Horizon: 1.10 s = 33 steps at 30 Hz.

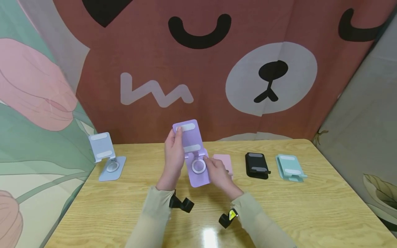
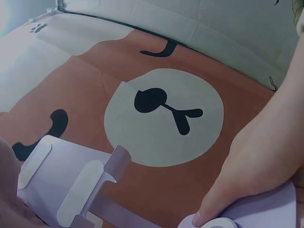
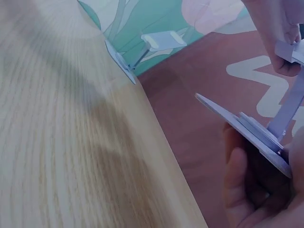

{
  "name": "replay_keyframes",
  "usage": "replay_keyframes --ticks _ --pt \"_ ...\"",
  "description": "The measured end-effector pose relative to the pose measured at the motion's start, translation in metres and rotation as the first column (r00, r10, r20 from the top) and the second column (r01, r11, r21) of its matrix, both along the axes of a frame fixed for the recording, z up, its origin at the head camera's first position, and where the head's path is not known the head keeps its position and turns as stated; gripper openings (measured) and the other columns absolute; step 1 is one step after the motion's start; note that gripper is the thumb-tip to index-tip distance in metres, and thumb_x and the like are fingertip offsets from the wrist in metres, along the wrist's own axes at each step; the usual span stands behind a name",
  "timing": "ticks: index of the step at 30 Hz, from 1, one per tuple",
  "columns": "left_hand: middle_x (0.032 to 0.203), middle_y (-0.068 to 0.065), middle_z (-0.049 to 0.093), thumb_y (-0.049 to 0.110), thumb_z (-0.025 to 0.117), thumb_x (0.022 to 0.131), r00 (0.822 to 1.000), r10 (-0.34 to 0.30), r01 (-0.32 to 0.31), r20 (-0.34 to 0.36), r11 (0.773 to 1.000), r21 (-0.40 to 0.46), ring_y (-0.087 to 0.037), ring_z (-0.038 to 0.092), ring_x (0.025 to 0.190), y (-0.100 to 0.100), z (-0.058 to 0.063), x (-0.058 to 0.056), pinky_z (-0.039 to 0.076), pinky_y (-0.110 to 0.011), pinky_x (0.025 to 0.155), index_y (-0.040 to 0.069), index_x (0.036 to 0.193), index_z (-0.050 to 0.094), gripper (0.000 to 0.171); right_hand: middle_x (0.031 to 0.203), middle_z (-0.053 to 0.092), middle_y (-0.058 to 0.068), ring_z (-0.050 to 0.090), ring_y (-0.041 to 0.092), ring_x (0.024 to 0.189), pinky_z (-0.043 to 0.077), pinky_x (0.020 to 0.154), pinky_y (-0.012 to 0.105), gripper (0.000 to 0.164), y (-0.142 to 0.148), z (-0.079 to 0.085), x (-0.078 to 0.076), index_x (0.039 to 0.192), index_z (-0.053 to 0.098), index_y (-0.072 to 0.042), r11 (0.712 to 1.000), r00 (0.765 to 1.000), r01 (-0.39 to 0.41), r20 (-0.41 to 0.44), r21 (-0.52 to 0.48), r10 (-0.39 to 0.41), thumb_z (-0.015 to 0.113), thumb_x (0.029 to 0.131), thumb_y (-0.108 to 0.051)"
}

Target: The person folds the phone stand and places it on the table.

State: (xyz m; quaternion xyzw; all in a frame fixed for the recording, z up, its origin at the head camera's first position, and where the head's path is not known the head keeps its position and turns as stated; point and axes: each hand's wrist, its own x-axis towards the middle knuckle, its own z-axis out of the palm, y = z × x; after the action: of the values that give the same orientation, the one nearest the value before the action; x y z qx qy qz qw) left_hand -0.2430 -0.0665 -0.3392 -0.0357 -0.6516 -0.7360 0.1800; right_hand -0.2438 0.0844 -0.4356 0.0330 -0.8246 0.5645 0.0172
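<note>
**Fingers of both hands clamped on a lilac folding stand**

The fingers of the left hand point(image 1: 174, 151) pinch the upper plate of a lilac folding stand with two pale oblong pads point(image 1: 191, 138), thumb in front at its left edge, the rest hidden behind. The right hand point(image 1: 221, 174) grips the rounded base, thumb beside its white ring point(image 1: 198, 166) and fingers curled underneath, as the right wrist view shows. The stand is thus held between the two hands, opened out and clear of the tabletop. The left wrist view cuts off the left hand and the bottom of the base.

Just below the fingers, beige sleeves point(image 1: 152, 214) end at black wrist-worn blocks point(image 1: 187, 205); the right one carries a yellow label point(image 1: 232, 214) too small to read.

Under the fingers lies a pale wood-grain tabletop point(image 1: 279, 213). Just beyond the right fingers is a pink flat stand point(image 1: 224, 159), its lower part partly covered by that hand. Farther right of them lie a black folded stand point(image 1: 255, 163) and, beyond it, a mint-green folded stand point(image 1: 289, 165). Well left of the left fingers, a light-blue stand point(image 1: 103, 146) stands unfolded.

Farthest past the fingertips hangs a reddish-brown cloth printed with a bear face point(image 1: 204, 69), cropped at the top.
</note>
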Motion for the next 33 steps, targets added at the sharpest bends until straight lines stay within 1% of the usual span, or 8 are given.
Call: replay_keyframes --ticks 3,6,10,14,20,23,28,33 --pt "0.099 -0.011 0.066 0.035 0.042 0.111 1.0 0.001 -0.002 -0.009 1.0 -0.027 -0.023 0.061 0.089 0.002 0.001 0.001 0.049 -0.037 0.077 0.005 0.117 0.064 0.037 0.082 0.07 0.003 0.063 0.02 0.079 0.044 0.085 0.052 0.046 0.0 -0.002 0.0 0.099 0.075 -0.007 1.0 1.0 0.021 -0.006 -0.022 -0.022 0.045 0.108 -0.039" --pt "0.093 -0.01 0.067 0.036 0.046 0.11 0.999 0.03 -0.032 -0.029 0.998 -0.058 -0.023 0.061 0.083 0.003 0.001 0.0 0.05 -0.035 0.072 0.004 0.108 0.067 0.038 0.084 0.071 0.003 0.065 0.019 0.077 0.047 0.076 0.043 0.043 0.0 -0.003 0.0 0.103 0.076 -0.007 0.998 0.999 0.041 0.001 -0.037 -0.041 0.046 0.108 -0.038" --pt "0.084 -0.009 0.068 0.036 0.053 0.107 0.994 0.082 -0.089 -0.072 0.991 -0.099 -0.022 0.062 0.075 0.003 -0.001 -0.001 0.05 -0.032 0.065 0.002 0.097 0.071 0.04 0.082 0.071 0.004 0.066 0.019 0.072 0.051 0.067 0.039 0.043 -0.001 -0.004 0.0 0.103 0.076 -0.006 0.996 0.998 0.064 0.004 -0.064 -0.064 0.048 0.107 -0.038" --pt "0.078 -0.01 0.068 0.039 0.057 0.105 0.989 0.097 -0.112 -0.114 0.985 -0.133 -0.021 0.062 0.07 0.001 -0.002 -0.002 0.05 -0.03 0.061 0.0 0.09 0.072 0.044 0.081 0.071 0.006 0.066 0.02 0.07 0.053 0.064 0.036 0.04 0.0 -0.005 0.0 0.098 0.075 -0.003 0.99 0.996 0.087 -0.02 -0.109 -0.09 0.05 0.106 -0.033" --pt "0.08 -0.011 0.069 0.039 0.054 0.106 0.991 0.05 -0.069 -0.123 0.985 -0.16 -0.022 0.063 0.07 0.0 -0.002 0.0 0.052 -0.032 0.061 -0.001 0.091 0.072 0.046 0.084 0.071 0.009 0.065 0.019 0.075 0.055 0.067 0.035 0.035 0.002 -0.005 -0.001 0.092 0.075 -0.001 0.983 0.99 0.112 -0.064 -0.143 -0.123 0.052 0.105 -0.024" --pt "0.084 -0.011 0.069 0.038 0.051 0.108 0.994 0.017 -0.036 -0.11 0.983 -0.179 -0.024 0.064 0.073 0.0 -0.001 0.001 0.052 -0.035 0.064 -0.001 0.095 0.071 0.046 0.086 0.072 0.011 0.067 0.021 0.076 0.056 0.068 0.036 0.034 0.005 -0.004 -0.001 0.095 0.076 0.001 0.98 0.991 0.115 -0.053 -0.16 -0.125 0.052 0.105 -0.022" --pt "0.084 -0.011 0.067 0.038 0.047 0.109 0.996 -0.014 -0.008 -0.086 0.969 -0.246 -0.023 0.062 0.075 0.003 -0.001 0.002 0.051 -0.037 0.066 0.0 0.091 0.068 0.047 0.091 0.073 0.014 0.07 0.025 0.077 0.058 0.068 0.038 0.034 0.01 -0.008 -0.004 0.106 0.075 0.004 0.975 0.993 0.112 -0.024 -0.191 -0.119 0.051 0.105 -0.02" --pt "0.082 -0.011 0.065 0.035 0.046 0.11 0.998 -0.016 -0.001 -0.056 0.959 -0.284 -0.023 0.06 0.076 0.005 -0.001 0.003 0.05 -0.037 0.067 -0.001 0.091 0.066 0.045 0.093 0.073 0.014 0.068 0.023 0.08 0.057 0.07 0.037 0.032 0.014 -0.011 -0.007 0.103 0.075 0.004 0.975 0.991 0.126 -0.023 -0.184 -0.132 0.051 0.104 -0.017"
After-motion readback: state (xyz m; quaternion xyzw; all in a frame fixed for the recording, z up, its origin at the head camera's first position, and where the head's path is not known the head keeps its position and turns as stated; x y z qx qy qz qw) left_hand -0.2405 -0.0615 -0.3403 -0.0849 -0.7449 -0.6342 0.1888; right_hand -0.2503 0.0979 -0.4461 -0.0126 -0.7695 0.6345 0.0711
